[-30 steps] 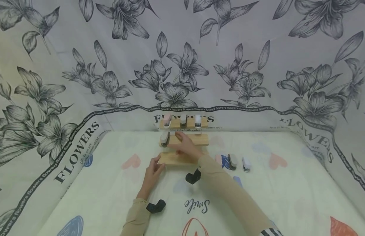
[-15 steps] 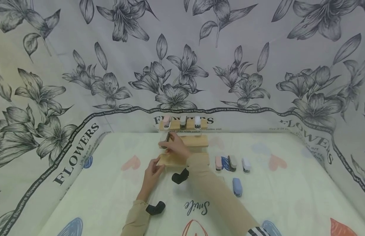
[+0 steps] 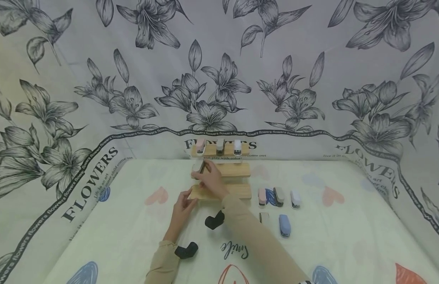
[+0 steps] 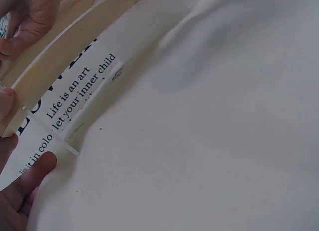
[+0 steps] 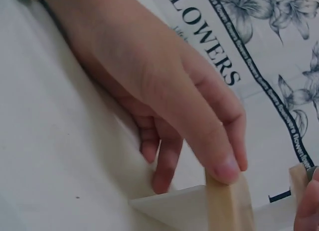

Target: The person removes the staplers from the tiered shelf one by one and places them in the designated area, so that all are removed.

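A three-tier wooden display rack (image 3: 235, 170) stands at the back of the table. My right hand (image 3: 213, 179) reaches over the bottom board and grips a small grey stapler (image 3: 197, 166) at the left end of the middle board. Its fingers partly cover the stapler. My left hand (image 3: 182, 209) holds the left end of the bottom board (image 3: 237, 191); in the right wrist view its thumb (image 5: 225, 171) presses on that wood. Along the top board sit a pink stapler (image 3: 200, 146), a grey stapler (image 3: 220, 146) and a white stapler (image 3: 237, 146).
Right of the rack, on the patterned cloth (image 3: 347, 236), lie a pink stapler (image 3: 262, 197), a grey stapler (image 3: 278, 196), a white stapler (image 3: 295, 199) and a blue stapler (image 3: 284, 225). A beige stapler (image 3: 264, 217) is partly behind the right sleeve. Flower-printed fabric (image 3: 294, 79) rises behind.
My right hand has moved left along the middle board and taken hold of the grey stapler there. The right forearm shifted left, uncovering the blue and beige staplers. My left hand stays put.
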`<state>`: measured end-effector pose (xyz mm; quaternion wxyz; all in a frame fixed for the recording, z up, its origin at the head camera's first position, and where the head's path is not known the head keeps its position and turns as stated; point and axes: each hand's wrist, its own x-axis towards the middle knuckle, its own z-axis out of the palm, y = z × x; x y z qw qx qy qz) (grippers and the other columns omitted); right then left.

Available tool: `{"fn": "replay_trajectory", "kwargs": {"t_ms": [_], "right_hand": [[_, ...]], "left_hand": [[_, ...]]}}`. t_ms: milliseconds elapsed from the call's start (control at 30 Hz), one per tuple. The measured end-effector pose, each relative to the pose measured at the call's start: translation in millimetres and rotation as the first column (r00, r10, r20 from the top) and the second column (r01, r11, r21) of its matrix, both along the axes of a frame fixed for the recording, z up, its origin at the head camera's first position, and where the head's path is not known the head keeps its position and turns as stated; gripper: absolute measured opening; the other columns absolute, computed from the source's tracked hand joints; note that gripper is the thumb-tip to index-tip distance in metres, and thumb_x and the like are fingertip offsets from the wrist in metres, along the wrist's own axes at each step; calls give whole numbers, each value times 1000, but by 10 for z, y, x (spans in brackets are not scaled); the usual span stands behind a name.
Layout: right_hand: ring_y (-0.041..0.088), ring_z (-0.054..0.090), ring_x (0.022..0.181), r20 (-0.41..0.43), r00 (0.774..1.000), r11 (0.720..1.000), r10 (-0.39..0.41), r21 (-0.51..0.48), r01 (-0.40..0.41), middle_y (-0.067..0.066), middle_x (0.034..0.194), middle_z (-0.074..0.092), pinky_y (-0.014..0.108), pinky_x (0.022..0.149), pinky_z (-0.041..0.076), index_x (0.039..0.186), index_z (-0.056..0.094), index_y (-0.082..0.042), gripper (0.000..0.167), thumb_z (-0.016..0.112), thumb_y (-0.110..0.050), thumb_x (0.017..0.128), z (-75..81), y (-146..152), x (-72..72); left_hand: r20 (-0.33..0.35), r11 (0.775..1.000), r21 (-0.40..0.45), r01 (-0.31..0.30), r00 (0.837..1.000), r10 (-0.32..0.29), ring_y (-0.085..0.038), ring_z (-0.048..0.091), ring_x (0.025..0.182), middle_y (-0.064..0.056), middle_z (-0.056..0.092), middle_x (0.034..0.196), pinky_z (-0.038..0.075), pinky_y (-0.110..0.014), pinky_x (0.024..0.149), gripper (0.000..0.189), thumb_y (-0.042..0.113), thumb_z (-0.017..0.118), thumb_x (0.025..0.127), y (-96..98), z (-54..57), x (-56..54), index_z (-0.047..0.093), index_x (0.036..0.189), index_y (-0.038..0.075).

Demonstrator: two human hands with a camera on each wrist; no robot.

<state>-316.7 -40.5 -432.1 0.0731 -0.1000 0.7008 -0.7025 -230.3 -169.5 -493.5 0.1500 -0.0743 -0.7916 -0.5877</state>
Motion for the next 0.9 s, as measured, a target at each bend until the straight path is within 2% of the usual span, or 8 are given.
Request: {"fn": "replay_trajectory", "kwargs": {"t_ms": [167, 367, 600, 733, 867, 900], "right_hand": [[15, 55, 52, 1, 999, 999, -43, -15, 43, 10, 140, 33, 26, 51, 50, 136, 35, -15, 77, 75, -29, 72, -35, 25, 13], [18, 59, 59, 12, 1000, 998, 29, -56, -28, 9, 132, 43, 28, 57, 52, 133, 40, -11, 73, 76, -23, 72, 13, 127, 88], [21, 60, 67, 79, 987, 988, 141, -68, -136, 6, 125, 51, 29, 62, 51, 128, 48, -16, 62, 75, -26, 73, 45, 277, 341], [26, 60, 68, 36, 987, 987, 159, -11, -158, 4, 130, 46, 31, 62, 51, 130, 47, -19, 62, 73, -25, 75, 108, 455, 454], [19, 57, 60, -1, 984, 982, 178, 60, -177, 5, 132, 44, 29, 57, 49, 132, 44, -17, 65, 74, -19, 75, 285, 710, 615], [16, 56, 57, -25, 982, 980, 188, 74, -185, 6, 133, 43, 29, 56, 49, 133, 44, -16, 66, 74, -18, 74, 298, 779, 648]], "left_hand": [[46, 997, 67, 30, 998, -33, -26, 60, 91, -17, 40, 133, 46, -24, 77, 35, 11, 60, 87, -17, -110, -88, 45, 117, -1], [72, 999, 50, 0, 997, -4, -22, 59, 92, -16, 40, 134, 46, -29, 79, 40, 20, 60, 87, -57, -216, -140, 43, 120, 3], [83, 999, 50, -21, 996, 17, -23, 58, 94, -19, 38, 134, 46, -27, 80, 40, 17, 60, 87, -134, -217, -47, 43, 121, 1], [86, 998, 60, -13, 996, 7, -20, 58, 93, -18, 36, 136, 45, -25, 80, 42, 20, 60, 87, -131, -217, -60, 42, 121, 3], [115, 997, 78, -13, 993, 4, -19, 58, 92, -16, 37, 136, 44, -22, 79, 42, 21, 61, 86, -87, -240, -115, 43, 121, 4], [122, 996, 84, -11, 993, 0, -18, 57, 92, -17, 37, 136, 44, -21, 79, 42, 19, 61, 86, -64, -210, -109, 43, 120, 3]]}}
